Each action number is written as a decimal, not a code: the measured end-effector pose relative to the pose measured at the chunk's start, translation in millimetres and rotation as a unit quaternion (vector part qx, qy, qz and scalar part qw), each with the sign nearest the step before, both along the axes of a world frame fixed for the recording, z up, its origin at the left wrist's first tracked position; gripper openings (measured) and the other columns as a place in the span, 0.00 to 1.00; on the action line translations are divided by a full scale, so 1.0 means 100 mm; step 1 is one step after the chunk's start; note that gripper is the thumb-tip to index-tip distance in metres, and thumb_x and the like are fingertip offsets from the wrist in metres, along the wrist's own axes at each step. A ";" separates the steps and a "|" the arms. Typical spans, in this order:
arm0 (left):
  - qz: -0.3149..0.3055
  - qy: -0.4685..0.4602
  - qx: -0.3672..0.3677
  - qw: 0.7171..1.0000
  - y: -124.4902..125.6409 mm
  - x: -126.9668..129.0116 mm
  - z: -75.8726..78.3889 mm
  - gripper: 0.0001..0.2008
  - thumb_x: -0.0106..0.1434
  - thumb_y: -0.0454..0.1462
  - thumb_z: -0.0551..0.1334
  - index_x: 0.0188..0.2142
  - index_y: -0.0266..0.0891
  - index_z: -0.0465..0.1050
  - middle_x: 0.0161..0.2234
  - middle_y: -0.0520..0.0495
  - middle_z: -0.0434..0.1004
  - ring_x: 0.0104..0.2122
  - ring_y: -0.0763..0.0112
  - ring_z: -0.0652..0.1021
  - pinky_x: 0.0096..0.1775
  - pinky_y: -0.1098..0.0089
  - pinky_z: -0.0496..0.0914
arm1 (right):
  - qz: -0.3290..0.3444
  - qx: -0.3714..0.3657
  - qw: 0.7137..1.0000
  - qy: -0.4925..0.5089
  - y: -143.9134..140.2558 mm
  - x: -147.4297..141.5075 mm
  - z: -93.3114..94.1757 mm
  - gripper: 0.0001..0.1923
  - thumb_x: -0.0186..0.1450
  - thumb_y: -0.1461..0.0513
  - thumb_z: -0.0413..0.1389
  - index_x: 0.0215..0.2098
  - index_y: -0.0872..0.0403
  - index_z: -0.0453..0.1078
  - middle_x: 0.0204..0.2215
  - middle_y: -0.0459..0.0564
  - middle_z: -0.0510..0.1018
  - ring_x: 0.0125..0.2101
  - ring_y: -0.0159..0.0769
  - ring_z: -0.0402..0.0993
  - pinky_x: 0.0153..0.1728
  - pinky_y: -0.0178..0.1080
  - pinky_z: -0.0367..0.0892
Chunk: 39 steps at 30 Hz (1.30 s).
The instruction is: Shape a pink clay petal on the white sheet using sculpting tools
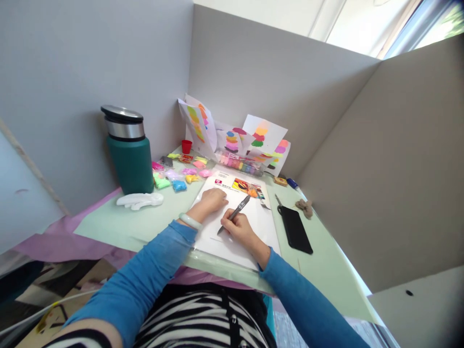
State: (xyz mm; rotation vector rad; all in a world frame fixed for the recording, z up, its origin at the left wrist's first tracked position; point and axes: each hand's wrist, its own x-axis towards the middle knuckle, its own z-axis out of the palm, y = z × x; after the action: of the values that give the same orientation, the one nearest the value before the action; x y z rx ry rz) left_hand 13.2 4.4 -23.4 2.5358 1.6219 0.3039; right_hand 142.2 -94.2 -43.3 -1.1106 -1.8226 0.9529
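Note:
A dark grey marker pen (239,207) is gripped in my right hand (241,228), its lower end against a white sheet of paper (263,237). Faint lines show on the sheet near that end. My left hand (213,199) rests palm down on the paper's upper left, its fingers lying on the surface and partly hidden. Just above both hands is a printed white cover (225,181) with a bright coloured picture on it.
At the left stand a green thermos (131,166), white gloves (140,200) and several clay packets (179,185). Behind lean colour-swatched sheets (264,130) and a clear case (239,163). On the right lie a black flat case (295,229) and a brown lump (304,208). Grey partitions (275,67) surround the table.

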 end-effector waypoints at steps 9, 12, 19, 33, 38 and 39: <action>0.005 0.000 -0.006 1.000 -0.04 0.00 0.05 0.17 0.61 0.44 0.54 0.44 0.42 0.75 0.47 0.41 0.76 0.47 0.58 0.74 0.45 0.65 0.68 | 0.016 0.014 1.000 -0.015 -0.02 -0.01 0.03 0.09 0.60 0.60 0.52 0.23 0.53 0.62 0.15 0.40 0.65 0.17 0.26 0.58 0.21 0.30 0.56; 0.006 0.004 -0.006 1.000 -0.05 0.01 0.06 0.16 0.60 0.43 0.55 0.42 0.42 0.76 0.46 0.42 0.77 0.46 0.59 0.75 0.44 0.66 0.68 | 0.026 0.014 1.000 -0.010 -0.02 -0.01 0.03 0.09 0.61 0.61 0.52 0.23 0.54 0.62 0.15 0.40 0.65 0.17 0.26 0.59 0.21 0.30 0.56; 0.003 0.003 -0.003 1.000 -0.04 0.01 0.06 0.15 0.60 0.43 0.55 0.40 0.41 0.76 0.45 0.41 0.77 0.46 0.58 0.75 0.43 0.65 0.69 | 0.028 0.009 1.000 -0.008 -0.03 -0.02 0.04 0.10 0.61 0.61 0.52 0.22 0.54 0.62 0.15 0.40 0.65 0.17 0.25 0.59 0.21 0.30 0.55; 0.004 0.007 -0.001 1.000 -0.04 0.01 0.04 0.16 0.61 0.44 0.55 0.43 0.42 0.76 0.46 0.42 0.77 0.46 0.60 0.75 0.44 0.67 0.68 | 0.021 0.029 0.999 -0.010 0.01 0.00 0.00 0.09 0.61 0.62 0.52 0.23 0.54 0.61 0.15 0.40 0.64 0.17 0.25 0.57 0.20 0.30 0.54; 0.004 0.006 -0.002 1.000 -0.04 0.01 0.04 0.16 0.60 0.43 0.54 0.42 0.42 0.76 0.46 0.42 0.76 0.46 0.59 0.75 0.43 0.66 0.68 | 0.018 0.030 0.999 -0.013 0.01 0.00 0.01 0.09 0.60 0.62 0.52 0.23 0.54 0.61 0.14 0.40 0.64 0.17 0.26 0.58 0.20 0.30 0.54; 0.004 0.006 -0.003 1.000 -0.04 0.01 0.05 0.16 0.61 0.44 0.54 0.42 0.42 0.76 0.46 0.42 0.77 0.46 0.59 0.75 0.44 0.66 0.68 | 0.018 0.029 0.999 -0.013 0.01 0.00 0.01 0.09 0.61 0.62 0.52 0.23 0.54 0.61 0.14 0.40 0.64 0.17 0.26 0.58 0.20 0.30 0.54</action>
State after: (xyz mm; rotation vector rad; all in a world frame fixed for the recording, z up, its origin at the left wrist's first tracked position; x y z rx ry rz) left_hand 13.8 0.5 -18.8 2.5324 1.6349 0.2863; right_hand 142.3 -93.7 -42.5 -1.0624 -1.8863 0.9034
